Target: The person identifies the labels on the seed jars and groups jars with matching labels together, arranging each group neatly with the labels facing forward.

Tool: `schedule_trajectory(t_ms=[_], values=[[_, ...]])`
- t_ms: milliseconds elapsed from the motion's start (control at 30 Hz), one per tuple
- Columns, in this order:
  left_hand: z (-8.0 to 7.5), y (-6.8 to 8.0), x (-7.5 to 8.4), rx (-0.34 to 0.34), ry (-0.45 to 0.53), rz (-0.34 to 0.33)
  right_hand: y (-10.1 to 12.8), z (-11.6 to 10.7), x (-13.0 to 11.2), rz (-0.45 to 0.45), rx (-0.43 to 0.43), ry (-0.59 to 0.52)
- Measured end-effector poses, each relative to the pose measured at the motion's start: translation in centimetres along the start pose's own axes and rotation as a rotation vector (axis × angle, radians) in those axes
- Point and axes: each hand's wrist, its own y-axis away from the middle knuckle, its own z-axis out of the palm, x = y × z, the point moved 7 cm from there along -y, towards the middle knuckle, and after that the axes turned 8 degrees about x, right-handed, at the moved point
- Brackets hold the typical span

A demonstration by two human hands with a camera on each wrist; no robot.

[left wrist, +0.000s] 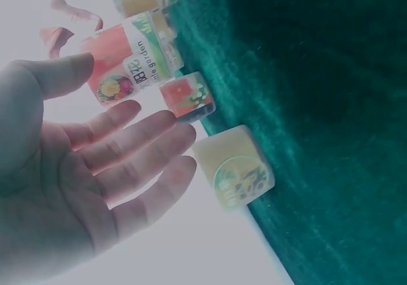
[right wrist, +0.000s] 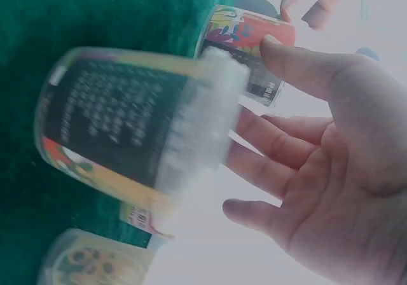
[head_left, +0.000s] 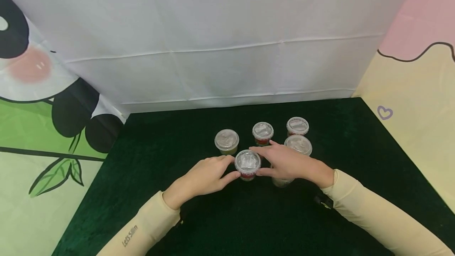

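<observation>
A lidded plastic cup [head_left: 247,162] with a red label stands between both hands in the head view; "little garden" is printed on the cup [left wrist: 121,62] in the left wrist view. My left hand [head_left: 206,174] is at its left side, thumb and index finger right at the wall, the other fingers stretched out. From the right, my right hand [head_left: 286,161] spreads thumb and index finger about the same cup [right wrist: 251,49]. Under the right palm a yellow-labelled cup [head_left: 282,182] is partly hidden; its dark text panel [right wrist: 114,113] looms close in the right wrist view.
Several more lidded cups stand around: a yellowish one [head_left: 226,142] behind the left hand, a red one [head_left: 263,132] at the back, another [head_left: 298,126] back right, and one [head_left: 298,144] behind the right wrist. Dark green cloth [head_left: 227,224] covers the table, with a white sheet [head_left: 220,42] behind.
</observation>
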Motion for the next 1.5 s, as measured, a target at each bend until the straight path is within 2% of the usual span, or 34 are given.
schedule_trajectory(t_ms=[133,300,367,433,600,667,833,900,1067,1233,1500], values=[[-1.1,-0.4,0.2,0.04,0.034,0.01,-0.2,-1.2,-0.1,0.008,0.026,-0.043],[-2.7,-1.1,0.4,0.13,0.049,0.033,-0.5,-2.6,0.0,-0.022,0.061,-0.128],[-3.2,-1.3,0.5,0.162,0.052,0.042,-0.6,-2.9,0.3,-0.026,0.066,-0.201],[-3.5,-1.5,0.4,0.185,0.052,0.047,-0.8,-3.1,0.7,-0.01,0.057,-0.321],[-4.2,-2.0,0.2,0.233,0.074,0.031,-1.3,-3.1,1.8,0.077,0.045,-0.588],[-4.3,-2.3,0.0,0.225,0.138,0.003,-1.3,-3.1,2.1,0.11,0.055,-0.64],[-4.1,-2.7,-0.7,0.168,0.359,-0.118,-1.6,-3.2,2.4,0.166,0.1,-0.779],[-4.1,-2.8,-0.9,0.157,0.414,-0.144,-1.8,-3.3,2.4,0.176,0.114,-0.846],[-4.0,-3.1,-1.2,0.143,0.486,-0.154,-2.2,-3.1,2.5,0.206,0.124,-0.931],[-3.6,-3.3,-1.5,0.127,0.53,-0.16,-2.3,-2.9,2.7,0.238,0.114,-0.94],[-3.4,-3.3,-1.8,0.12,0.536,-0.169,-2.2,-2.7,2.7,0.24,0.106,-0.944]])
